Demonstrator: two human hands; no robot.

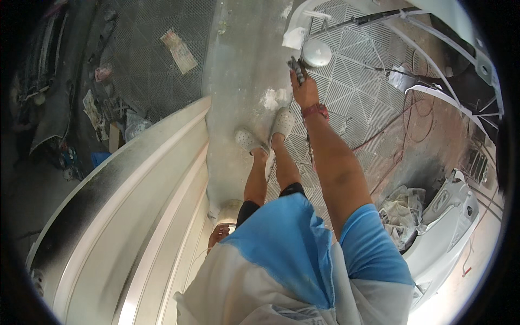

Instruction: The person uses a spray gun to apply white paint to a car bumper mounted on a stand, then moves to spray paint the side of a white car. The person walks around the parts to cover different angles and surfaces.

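My right hand reaches forward, its fingers closed round the dark grey body of a spray gun. A round white cup sits at the gun's right side. Low at my left side, my left hand is partly hidden by my shirt. Its fingers look curled beside a round pale thing that is bright at its lower edge. A thin white cord runs near that hand. What the left hand holds is hidden.
A long ribbed white panel curves along my left. To the right are a white bumper, crumpled paper and white curved parts on a frame. Red hose loops across the patterned floor. Paper scrap lies ahead left.
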